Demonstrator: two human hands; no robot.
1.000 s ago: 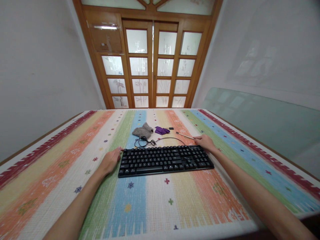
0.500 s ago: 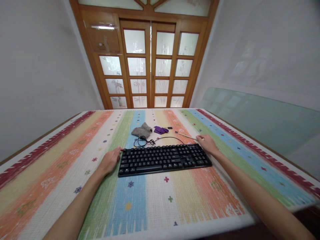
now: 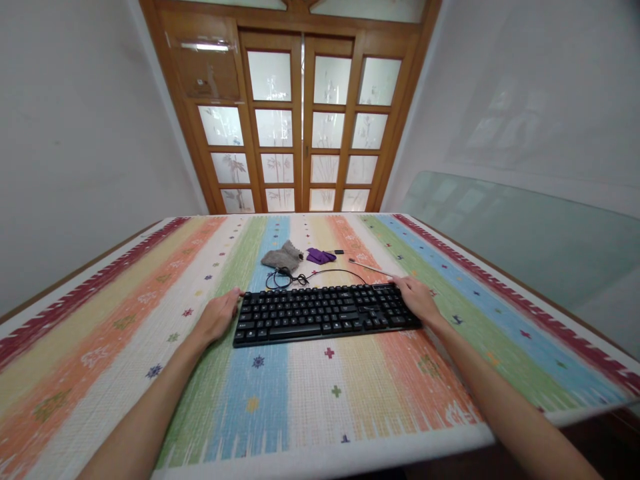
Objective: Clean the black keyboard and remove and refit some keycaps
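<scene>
A black keyboard (image 3: 327, 315) lies flat on the striped tablecloth, long side toward me. My left hand (image 3: 220, 315) grips its left end, fingertips at the far left corner. At the far right corner my right hand (image 3: 415, 297) has its fingers over the back edge and its palm beside the number pad. Behind the keyboard loops its black cable (image 3: 285, 279), partly bunched. A thin pale stick with a dark tip (image 3: 370, 267), perhaps a brush, runs toward my right fingers; its near end is by them. Their undersides are hidden.
Past the cable lie a crumpled grey cloth (image 3: 283, 256) and a folded purple cloth (image 3: 320, 256) with a small black piece (image 3: 339, 252) beside it. The tablecloth (image 3: 310, 373) covers the table. A glass panel (image 3: 500, 227) stands along the right wall; wooden doors (image 3: 303, 120) are beyond.
My right hand has come down and nearer, closing on the keyboard's far right corner. My left hand stays at the left end. The view has shifted slightly.
</scene>
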